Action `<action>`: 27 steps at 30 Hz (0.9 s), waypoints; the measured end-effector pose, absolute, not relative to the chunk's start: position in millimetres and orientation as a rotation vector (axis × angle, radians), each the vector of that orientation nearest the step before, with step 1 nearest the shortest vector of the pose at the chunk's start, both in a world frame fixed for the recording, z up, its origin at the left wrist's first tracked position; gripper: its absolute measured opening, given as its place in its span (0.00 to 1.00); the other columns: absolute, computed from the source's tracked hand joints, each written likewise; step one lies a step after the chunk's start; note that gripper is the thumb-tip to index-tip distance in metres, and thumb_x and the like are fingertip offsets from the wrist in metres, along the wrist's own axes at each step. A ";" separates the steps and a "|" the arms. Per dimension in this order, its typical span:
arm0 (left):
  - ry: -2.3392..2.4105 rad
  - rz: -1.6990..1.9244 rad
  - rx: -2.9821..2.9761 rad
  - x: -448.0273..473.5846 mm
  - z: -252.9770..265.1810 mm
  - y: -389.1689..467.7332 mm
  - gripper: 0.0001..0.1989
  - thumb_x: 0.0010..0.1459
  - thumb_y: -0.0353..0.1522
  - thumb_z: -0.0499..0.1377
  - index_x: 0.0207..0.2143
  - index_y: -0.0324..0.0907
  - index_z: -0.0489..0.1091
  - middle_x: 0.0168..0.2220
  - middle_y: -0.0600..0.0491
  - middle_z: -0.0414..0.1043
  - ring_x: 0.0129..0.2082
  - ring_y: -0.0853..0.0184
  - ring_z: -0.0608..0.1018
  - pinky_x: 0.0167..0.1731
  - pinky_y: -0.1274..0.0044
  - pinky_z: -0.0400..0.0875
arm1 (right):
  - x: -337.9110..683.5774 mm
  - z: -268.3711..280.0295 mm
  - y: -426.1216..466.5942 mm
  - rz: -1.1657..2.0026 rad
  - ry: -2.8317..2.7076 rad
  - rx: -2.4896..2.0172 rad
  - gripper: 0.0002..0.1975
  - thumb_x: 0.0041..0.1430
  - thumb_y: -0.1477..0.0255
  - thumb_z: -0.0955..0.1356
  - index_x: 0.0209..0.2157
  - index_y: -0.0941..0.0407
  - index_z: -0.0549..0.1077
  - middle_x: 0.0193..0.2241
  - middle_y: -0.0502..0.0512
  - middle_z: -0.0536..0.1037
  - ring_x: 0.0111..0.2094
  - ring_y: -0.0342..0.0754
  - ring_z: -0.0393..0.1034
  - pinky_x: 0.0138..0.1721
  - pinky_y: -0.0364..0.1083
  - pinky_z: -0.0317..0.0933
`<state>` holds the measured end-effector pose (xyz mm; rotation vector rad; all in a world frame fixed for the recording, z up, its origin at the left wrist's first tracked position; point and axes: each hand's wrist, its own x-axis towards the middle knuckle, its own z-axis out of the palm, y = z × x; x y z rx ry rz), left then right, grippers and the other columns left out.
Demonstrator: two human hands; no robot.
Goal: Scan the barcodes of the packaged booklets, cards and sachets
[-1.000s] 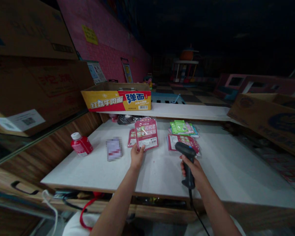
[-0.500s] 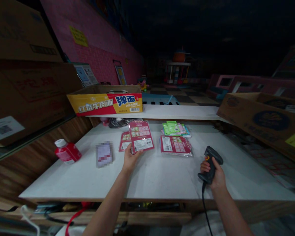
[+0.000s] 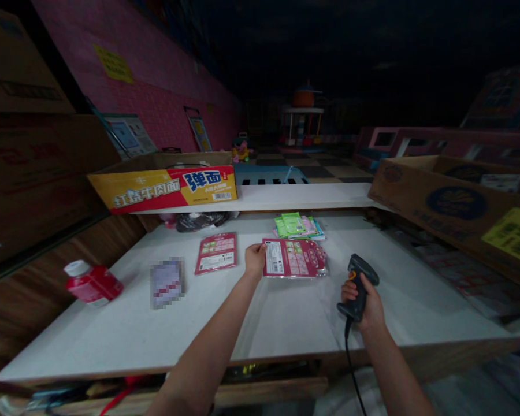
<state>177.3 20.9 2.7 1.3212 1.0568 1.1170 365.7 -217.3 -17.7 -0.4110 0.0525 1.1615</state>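
My left hand [image 3: 255,261] is closed at the left edge of a flat red packet [image 3: 301,260], which lies in a small pile in clear plastic, its white label and barcode facing up. To the left, another red packet [image 3: 217,254] rests flat on the white counter [image 3: 281,318]. A black corded barcode scanner [image 3: 359,288] is in my right hand [image 3: 370,306], its head tilted up over the counter. Just behind the right-hand packets lie several green and pastel sachets [image 3: 297,225].
A red bottle with a white cap [image 3: 95,283] and a blurred-out flat item [image 3: 167,282] are on the left. A yellow-and-red carton [image 3: 169,188] stands on the raised shelf [image 3: 303,196]. Brown cardboard boxes [image 3: 455,196] flank the counter on the right, more on the left.
My left hand has let a red packet down on the left pile and moved right to the other red packets. The scanner stays in my right hand. The view has shifted slightly right.
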 end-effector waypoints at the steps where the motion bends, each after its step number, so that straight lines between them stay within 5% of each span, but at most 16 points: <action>1: 1.139 1.097 1.355 181.7 0.3 22.6 0.14 0.50 0.40 0.61 0.23 0.37 0.73 0.23 0.49 0.75 0.26 0.63 0.76 0.26 0.76 0.67 | 365.9 -18.0 -216.7 1.159 0.055 -0.409 0.15 0.46 0.73 0.75 0.34 0.56 0.67 0.19 0.42 0.63 0.17 0.35 0.58 0.15 0.33 0.59; 6: 1.496 1.062 1.678 183.5 -0.5 17.4 0.13 0.55 0.33 0.59 0.41 0.35 0.75 0.34 0.44 0.76 0.35 0.60 0.78 0.36 0.72 0.70 | 365.4 -17.4 -216.0 1.145 0.078 -0.394 0.13 0.48 0.73 0.74 0.33 0.57 0.66 0.20 0.43 0.63 0.17 0.34 0.58 0.15 0.33 0.59; 9: 1.291 1.089 2.178 173.5 2.9 2.7 0.17 0.58 0.32 0.57 0.49 0.39 0.73 0.44 0.43 0.74 0.44 0.59 0.76 0.47 0.68 0.68 | 364.4 -16.1 -216.6 1.142 0.069 -0.393 0.13 0.49 0.74 0.73 0.34 0.57 0.67 0.20 0.43 0.63 0.17 0.34 0.58 0.15 0.33 0.59; 14: 0.657 0.774 2.747 161.8 1.5 -21.3 0.18 0.55 0.41 0.62 0.47 0.44 0.75 0.50 0.45 0.72 0.51 0.56 0.72 0.53 0.63 0.65 | 364.3 -16.1 -217.2 1.144 0.058 -0.390 0.13 0.50 0.73 0.73 0.35 0.57 0.67 0.20 0.43 0.63 0.18 0.34 0.59 0.16 0.33 0.59; 27: 0.704 0.978 2.683 163.0 -17.0 -24.7 0.22 0.54 0.44 0.62 0.47 0.41 0.74 0.51 0.42 0.71 0.53 0.55 0.70 0.54 0.62 0.66 | 364.5 -15.4 -217.6 1.150 0.064 -0.405 0.13 0.50 0.73 0.73 0.35 0.57 0.67 0.20 0.42 0.63 0.18 0.34 0.58 0.16 0.33 0.60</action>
